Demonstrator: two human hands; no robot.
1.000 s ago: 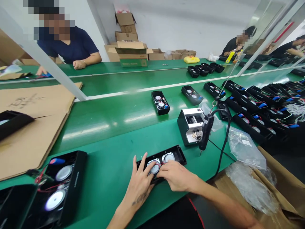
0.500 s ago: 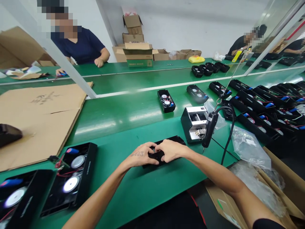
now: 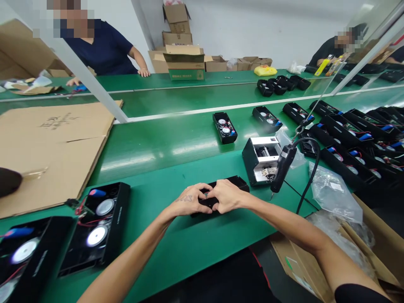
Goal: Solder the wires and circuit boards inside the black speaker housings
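Observation:
On the green work mat (image 3: 158, 248) lies a black speaker case (image 3: 238, 184), slanted in front of me. My left hand (image 3: 194, 200) grips its left part, with fingers bent over the case and the thumb on the near wall. Close beside it, my right hand (image 3: 227, 195) is curled over the middle, its fingertips reaching inside. What the fingertips press or pinch in there is hidden by the hands. Just behind the case stands a black-and-silver screw feeder (image 3: 260, 162). A black electric screwdriver (image 3: 283, 168) hangs from a cord to the right of my right hand.
Left of my arm lie open speaker cases (image 3: 118, 223) with round silver speakers, red wires and blue cells. Cardboard (image 3: 59, 147) lies behind them. Another case (image 3: 224, 128) sits on the green belt (image 3: 164, 139); many crowd the right. Plastic bags (image 3: 336, 195) lie there. Co-workers sit across.
My view has shifted slightly. Both hands stay on the speaker case with little change in their grip. Across the bench, a co-worker's hand has moved to the right.

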